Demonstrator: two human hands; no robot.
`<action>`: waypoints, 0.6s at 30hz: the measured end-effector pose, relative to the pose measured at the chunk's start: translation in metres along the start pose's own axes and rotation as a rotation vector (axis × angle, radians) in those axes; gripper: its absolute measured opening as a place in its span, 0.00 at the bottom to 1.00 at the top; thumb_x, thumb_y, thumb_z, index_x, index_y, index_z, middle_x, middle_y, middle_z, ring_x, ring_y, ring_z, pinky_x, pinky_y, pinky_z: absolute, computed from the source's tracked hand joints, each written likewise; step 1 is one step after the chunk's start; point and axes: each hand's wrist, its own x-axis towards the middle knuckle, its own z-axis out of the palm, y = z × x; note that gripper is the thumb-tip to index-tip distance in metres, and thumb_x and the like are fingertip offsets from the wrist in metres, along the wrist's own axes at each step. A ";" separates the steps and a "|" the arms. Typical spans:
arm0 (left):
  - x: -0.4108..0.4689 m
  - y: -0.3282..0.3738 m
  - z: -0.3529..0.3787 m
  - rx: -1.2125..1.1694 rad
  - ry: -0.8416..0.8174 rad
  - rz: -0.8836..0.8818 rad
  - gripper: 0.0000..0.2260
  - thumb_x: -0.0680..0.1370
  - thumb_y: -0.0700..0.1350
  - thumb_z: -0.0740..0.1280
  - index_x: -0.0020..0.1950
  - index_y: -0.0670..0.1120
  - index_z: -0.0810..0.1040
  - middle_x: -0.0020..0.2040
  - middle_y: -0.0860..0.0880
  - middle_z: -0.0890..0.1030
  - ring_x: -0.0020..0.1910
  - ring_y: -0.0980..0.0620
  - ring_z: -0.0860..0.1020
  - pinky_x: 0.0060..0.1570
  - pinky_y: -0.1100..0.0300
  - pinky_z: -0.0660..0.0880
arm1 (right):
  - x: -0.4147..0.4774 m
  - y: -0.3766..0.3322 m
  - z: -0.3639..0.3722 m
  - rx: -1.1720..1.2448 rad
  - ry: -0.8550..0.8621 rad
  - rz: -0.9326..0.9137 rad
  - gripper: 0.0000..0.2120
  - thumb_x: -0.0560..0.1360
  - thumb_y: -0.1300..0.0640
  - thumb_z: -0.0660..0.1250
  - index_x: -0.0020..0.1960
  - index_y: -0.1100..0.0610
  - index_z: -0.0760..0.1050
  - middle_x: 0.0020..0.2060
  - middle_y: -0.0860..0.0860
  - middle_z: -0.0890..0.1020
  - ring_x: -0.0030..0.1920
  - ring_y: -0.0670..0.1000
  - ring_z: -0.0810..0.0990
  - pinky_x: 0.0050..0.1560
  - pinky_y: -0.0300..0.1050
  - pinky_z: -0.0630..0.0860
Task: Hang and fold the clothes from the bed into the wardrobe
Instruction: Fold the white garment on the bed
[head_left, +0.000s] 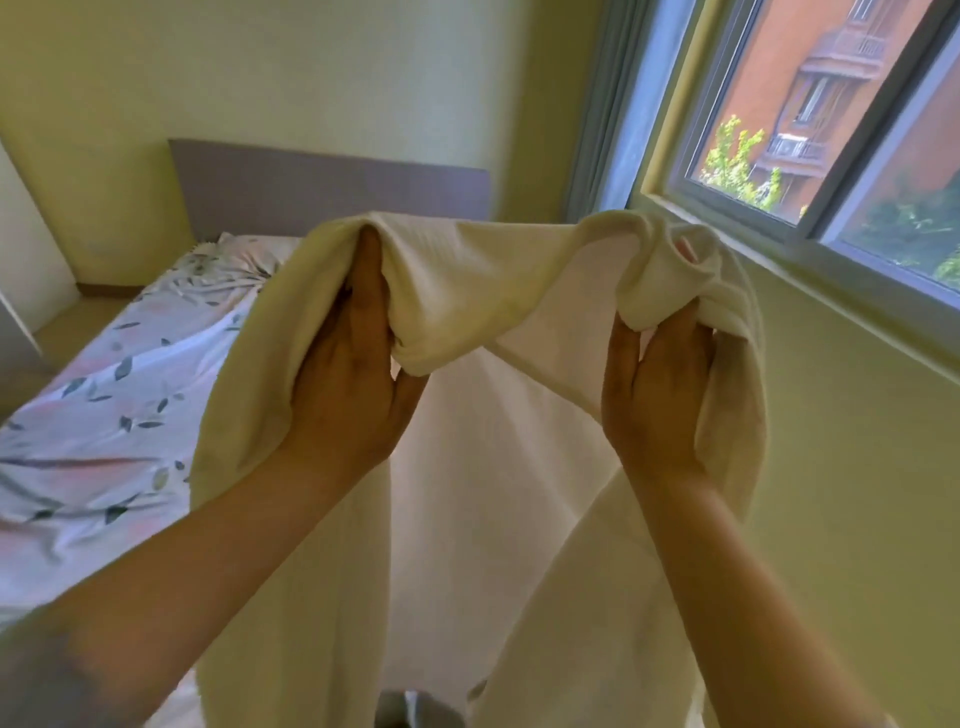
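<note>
Both hands up and apart: left hand (353, 364) and right hand (657, 384) each grip the cream-white cotton garment (483, 291), stretched sideways between them, rest hanging down.

The cloth (467, 270) in the middle is plain creamy white. At 9 o'clock, the bed sheet (104, 415) is white and soft pink with dark green leaves on it. The headboard (322, 182) at 11 o'clock is grey-purple. The wall (311, 67) is pale yellow. At 1 o'clock, the curtain (608, 104) is grey-blue, the building (779, 78) outside is orange-red and the tree (732, 156) is green.
</note>
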 end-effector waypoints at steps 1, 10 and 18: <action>-0.009 -0.003 0.009 -0.062 -0.067 -0.061 0.34 0.80 0.57 0.57 0.76 0.35 0.53 0.71 0.31 0.65 0.69 0.40 0.64 0.72 0.64 0.46 | -0.007 0.007 0.011 -0.013 -0.068 0.013 0.24 0.83 0.47 0.53 0.73 0.60 0.62 0.53 0.59 0.80 0.52 0.56 0.76 0.56 0.42 0.62; -0.094 -0.085 0.218 -0.134 -0.757 -0.498 0.41 0.78 0.57 0.62 0.79 0.45 0.38 0.71 0.40 0.70 0.61 0.40 0.75 0.55 0.53 0.72 | -0.107 0.100 0.235 0.205 -0.945 0.264 0.32 0.81 0.46 0.53 0.79 0.50 0.41 0.73 0.56 0.68 0.71 0.59 0.67 0.67 0.48 0.63; -0.206 -0.168 0.384 -0.159 -1.214 -0.698 0.29 0.78 0.49 0.66 0.76 0.48 0.58 0.70 0.45 0.71 0.65 0.43 0.73 0.59 0.53 0.72 | -0.223 0.162 0.403 0.106 -1.384 0.490 0.42 0.80 0.51 0.62 0.78 0.50 0.32 0.69 0.59 0.73 0.64 0.60 0.76 0.50 0.43 0.67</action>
